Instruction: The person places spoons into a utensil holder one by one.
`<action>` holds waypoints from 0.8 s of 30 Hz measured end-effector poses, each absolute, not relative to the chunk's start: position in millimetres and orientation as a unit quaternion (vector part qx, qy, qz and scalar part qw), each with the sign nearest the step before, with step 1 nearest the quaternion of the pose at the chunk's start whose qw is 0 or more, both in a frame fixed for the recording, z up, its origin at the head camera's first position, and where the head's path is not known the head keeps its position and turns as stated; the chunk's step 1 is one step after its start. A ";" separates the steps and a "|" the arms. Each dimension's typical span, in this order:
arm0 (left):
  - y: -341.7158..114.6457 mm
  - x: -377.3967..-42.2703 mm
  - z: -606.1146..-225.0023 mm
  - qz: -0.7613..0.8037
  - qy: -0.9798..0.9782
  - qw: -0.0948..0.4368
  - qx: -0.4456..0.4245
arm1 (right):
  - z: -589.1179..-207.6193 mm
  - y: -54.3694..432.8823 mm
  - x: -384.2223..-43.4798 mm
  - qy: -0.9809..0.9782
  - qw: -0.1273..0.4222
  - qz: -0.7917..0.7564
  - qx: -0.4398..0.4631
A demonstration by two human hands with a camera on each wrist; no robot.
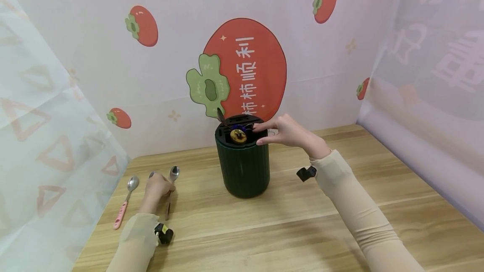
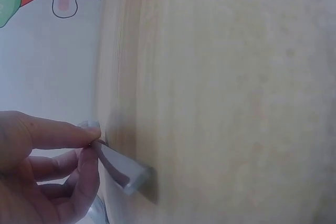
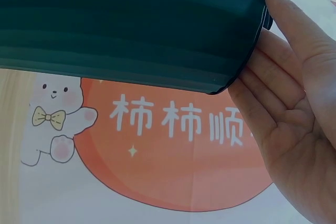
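On the left of the table, my left hand [image 1: 156, 188] pinches a metal spoon [image 1: 174, 173] between thumb and fingers. Its handle [image 2: 118, 166] slants out from the fingertips in the left wrist view. A dark green ribbed utensil holder [image 1: 243, 171] with a slotted black top stands at the middle back. My right hand [image 1: 283, 131] is at the holder's right rim, thumb in front and fingers fairly straight over the top and side. A gold round-ended utensil [image 1: 238, 136] and a dark spoon-shaped utensil [image 1: 220, 116] stick out of the holder.
Left of my left hand lies a spoon with a pink handle [image 1: 120, 215]. The wooden table [image 1: 234, 234] meets a printed cloth backdrop [image 1: 170, 74] behind the holder, with more cloth at both sides.
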State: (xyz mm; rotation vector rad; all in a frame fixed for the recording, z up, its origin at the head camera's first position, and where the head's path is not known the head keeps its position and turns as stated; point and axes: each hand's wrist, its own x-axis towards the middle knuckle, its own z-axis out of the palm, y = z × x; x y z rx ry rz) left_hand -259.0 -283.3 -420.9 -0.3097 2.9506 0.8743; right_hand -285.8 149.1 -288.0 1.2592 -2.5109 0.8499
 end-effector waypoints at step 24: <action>-281.8 -257.5 -422.2 0.301 0.947 0.026 -0.112 | -287.3 148.9 -286.7 -0.854 0.106 0.283 0.424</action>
